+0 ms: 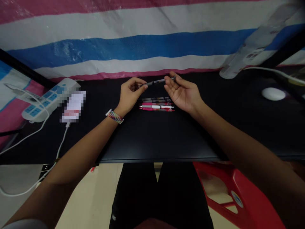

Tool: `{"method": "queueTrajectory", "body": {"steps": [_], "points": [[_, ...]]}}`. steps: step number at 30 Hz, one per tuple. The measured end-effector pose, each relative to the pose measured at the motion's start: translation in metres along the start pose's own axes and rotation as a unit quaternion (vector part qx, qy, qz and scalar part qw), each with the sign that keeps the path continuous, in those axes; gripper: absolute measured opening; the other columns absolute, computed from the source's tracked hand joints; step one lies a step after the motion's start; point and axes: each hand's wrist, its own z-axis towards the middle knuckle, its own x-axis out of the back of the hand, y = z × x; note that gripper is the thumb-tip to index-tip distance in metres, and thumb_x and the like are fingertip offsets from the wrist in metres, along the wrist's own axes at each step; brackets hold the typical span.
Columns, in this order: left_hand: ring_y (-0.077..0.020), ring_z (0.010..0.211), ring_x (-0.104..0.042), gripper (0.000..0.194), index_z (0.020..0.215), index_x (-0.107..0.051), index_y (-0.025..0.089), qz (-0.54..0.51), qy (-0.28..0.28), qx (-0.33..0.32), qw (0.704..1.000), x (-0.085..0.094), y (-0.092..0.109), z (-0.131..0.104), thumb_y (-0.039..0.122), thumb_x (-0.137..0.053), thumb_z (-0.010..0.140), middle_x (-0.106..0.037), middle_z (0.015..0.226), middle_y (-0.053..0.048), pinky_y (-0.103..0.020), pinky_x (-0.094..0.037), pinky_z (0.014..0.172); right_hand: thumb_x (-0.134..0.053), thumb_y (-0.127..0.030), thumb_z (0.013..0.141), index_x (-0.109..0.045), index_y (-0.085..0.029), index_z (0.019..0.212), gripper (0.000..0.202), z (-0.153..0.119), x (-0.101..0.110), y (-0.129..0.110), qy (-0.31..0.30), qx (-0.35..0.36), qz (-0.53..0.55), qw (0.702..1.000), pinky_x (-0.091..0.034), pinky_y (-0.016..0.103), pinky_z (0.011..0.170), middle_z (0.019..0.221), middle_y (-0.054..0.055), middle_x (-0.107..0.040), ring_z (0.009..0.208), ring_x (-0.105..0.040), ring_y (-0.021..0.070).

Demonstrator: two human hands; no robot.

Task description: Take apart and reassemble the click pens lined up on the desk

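Observation:
A pen [156,81] with a dark grip and a clear barrel is held up above the far part of the desk, tilted slightly up to the right. My left hand [130,93] pinches its left end between thumb and fingers. At the pen's other end, my right hand [184,93] is turned palm up, its fingers curled and closed on that end. Just below the two hands lies a row of several pens [156,104] side by side on the black desk, with dark, pink, white and red bodies. A colourful woven band [114,116] circles my left wrist.
On the left are a white power strip [51,100] and a phone [73,106] on a charging cable. To the right stand a tall clear bottle [230,68] and a white mouse [273,94]. A red plastic chair [252,194] sits below the desk's front edge [157,160].

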Motion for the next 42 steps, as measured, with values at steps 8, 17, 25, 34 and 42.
{"method": "queueTrajectory", "body": {"steps": [8, 17, 25, 34, 42], "points": [[-0.0187, 0.089, -0.076, 0.02, 0.1, -0.081, 0.023, -0.005, -0.011, -0.005, 1.0, 0.001, 0.003, -0.002, 0.036, -0.094, 0.091, -0.082, 0.095, -0.004, -0.033, -0.062, 0.083, -0.077, -0.044, 0.103, -0.076, -0.027, 0.117, 0.021, 0.004, 0.009, 0.003, -0.038, 0.008, 0.026, 0.999, -0.074, 0.034, 0.099, 0.123, 0.004, -0.088, 0.128, -0.083, 0.0241], [-0.0179, 0.085, -0.074, 0.026, 0.099, -0.082, 0.024, -0.011, 0.007, 0.001, 1.0, 0.002, -0.001, 0.0, 0.043, -0.097, 0.089, -0.082, 0.092, -0.004, -0.031, -0.061, 0.078, -0.068, -0.024, 0.108, -0.077, -0.027, 0.122, 0.017, -0.001, 0.002, -0.002, -0.039, -0.027, 0.078, 0.996, -0.073, 0.026, 0.096, 0.123, 0.0, -0.089, 0.112, -0.087, 0.0168], [-0.0171, 0.083, -0.074, 0.027, 0.095, -0.081, 0.022, -0.025, 0.007, 0.016, 1.0, 0.001, 0.006, -0.001, 0.042, -0.098, 0.088, -0.08, 0.088, -0.003, -0.029, -0.06, 0.077, -0.074, -0.027, 0.108, -0.074, -0.031, 0.126, 0.019, 0.004, 0.006, 0.003, -0.061, -0.03, 0.09, 0.994, -0.075, 0.032, 0.099, 0.12, -0.002, -0.09, 0.123, -0.086, 0.0206], [-0.017, 0.081, -0.074, 0.028, 0.089, -0.079, 0.021, -0.008, -0.003, 0.039, 0.999, 0.005, 0.012, 0.0, 0.043, -0.094, 0.094, -0.079, 0.083, -0.003, -0.029, -0.06, 0.078, -0.094, -0.043, 0.096, -0.079, -0.027, 0.108, 0.025, 0.001, 0.008, 0.001, -0.046, 0.05, -0.081, 0.994, -0.07, 0.028, 0.075, 0.098, 0.001, -0.086, 0.086, -0.082, 0.0173], [-0.0177, 0.084, -0.075, 0.015, 0.102, -0.083, 0.022, 0.025, -0.047, 0.028, 0.998, 0.004, 0.01, -0.002, 0.034, -0.089, 0.097, -0.08, 0.088, -0.003, -0.031, -0.059, 0.084, -0.093, -0.056, 0.097, -0.078, -0.023, 0.087, 0.037, 0.018, 0.024, 0.014, 0.015, 0.152, -0.295, 0.943, -0.055, 0.03, 0.06, 0.078, 0.003, -0.075, 0.066, -0.065, 0.0158]]}}
